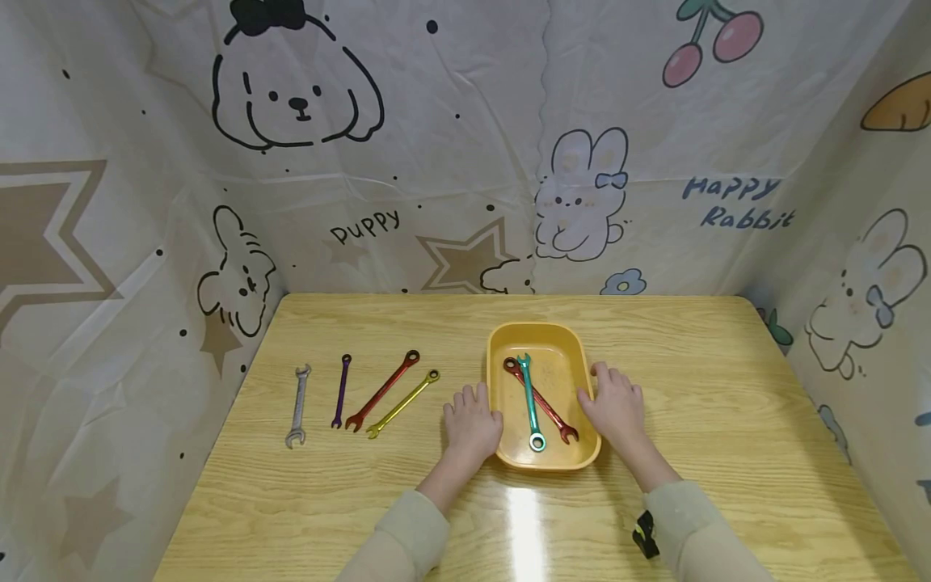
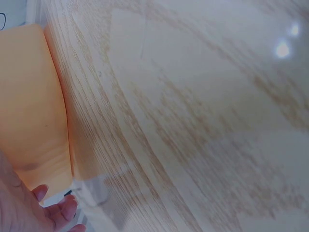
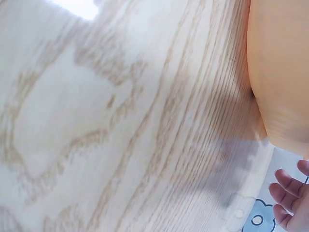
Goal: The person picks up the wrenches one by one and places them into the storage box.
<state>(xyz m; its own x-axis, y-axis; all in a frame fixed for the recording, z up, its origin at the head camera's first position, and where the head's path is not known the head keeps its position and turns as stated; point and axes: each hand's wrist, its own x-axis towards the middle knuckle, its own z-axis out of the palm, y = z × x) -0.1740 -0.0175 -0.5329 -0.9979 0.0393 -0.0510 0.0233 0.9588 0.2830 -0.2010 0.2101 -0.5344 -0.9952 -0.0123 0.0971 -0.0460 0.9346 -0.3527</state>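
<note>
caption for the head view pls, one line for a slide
Both hands, left hand and right hand, flank a yellow tray holding a teal wrench crossed over a red wrench.

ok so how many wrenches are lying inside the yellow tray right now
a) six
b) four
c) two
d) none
c: the yellow tray holds two crossed wrenches, a teal wrench and a red wrench, while the other four lie on the table to its left, with the left hand and right hand at the tray's sides.
</note>
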